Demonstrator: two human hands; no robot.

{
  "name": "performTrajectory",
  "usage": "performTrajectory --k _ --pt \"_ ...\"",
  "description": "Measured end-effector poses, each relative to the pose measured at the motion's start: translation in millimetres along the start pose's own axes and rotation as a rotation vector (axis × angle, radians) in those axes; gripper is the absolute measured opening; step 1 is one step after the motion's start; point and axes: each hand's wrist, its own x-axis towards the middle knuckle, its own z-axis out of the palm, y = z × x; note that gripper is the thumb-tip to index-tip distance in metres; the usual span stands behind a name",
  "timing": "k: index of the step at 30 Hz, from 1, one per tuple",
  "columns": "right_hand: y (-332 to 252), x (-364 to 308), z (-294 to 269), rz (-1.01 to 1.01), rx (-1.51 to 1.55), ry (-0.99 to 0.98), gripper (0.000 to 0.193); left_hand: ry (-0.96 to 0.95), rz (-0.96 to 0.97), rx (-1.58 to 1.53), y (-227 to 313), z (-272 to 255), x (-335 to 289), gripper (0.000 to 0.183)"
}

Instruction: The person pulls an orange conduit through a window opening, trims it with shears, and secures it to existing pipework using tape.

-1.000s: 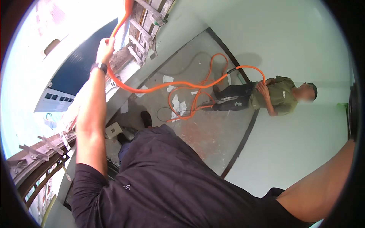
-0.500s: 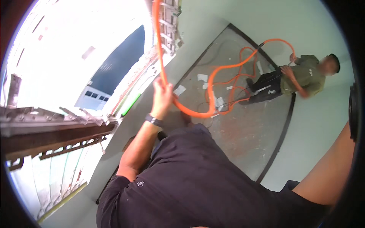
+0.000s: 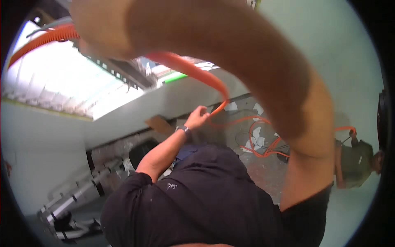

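An orange corrugated conduit [image 3: 193,73] runs from the upper left, down past the middle, to loops on the floor [image 3: 263,144]. My right arm sweeps up from the lower right across the top. My right hand [image 3: 96,31], blurred and very close, is closed around the conduit near the ceiling. My left hand [image 3: 197,117], with a dark watch on its wrist, grips the same conduit lower down, where it bends. At the right edge a co-worker in a green shirt [image 3: 357,161] holds the conduit's far end.
A metal ladder [image 3: 78,193] lies at the lower left. A brown cardboard piece [image 3: 158,123] and white scraps [image 3: 257,136] lie on the speckled floor. A bright ceiling panel [image 3: 61,90] and a dark cable tray [image 3: 123,70] are overhead. Pale green walls surround the room.
My right arm has swung up across the view and its hand has closed on the conduit overhead. My left hand has dropped lower along the conduit. The view has turned.
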Motion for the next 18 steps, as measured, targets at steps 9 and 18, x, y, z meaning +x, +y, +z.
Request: performTrajectory --k 9,18 --pt "-41.2 -13.4 159.3 -0.166 0.680 0.093 0.033 0.334 -0.071 -0.568 -45.8 78.2 -147.8 0.052" --pt "-38.8 -212.5 423.4 0.542 1.184 -0.796 0.054 0.788 -0.409 -0.970 -117.9 104.2 -251.9 0.071"
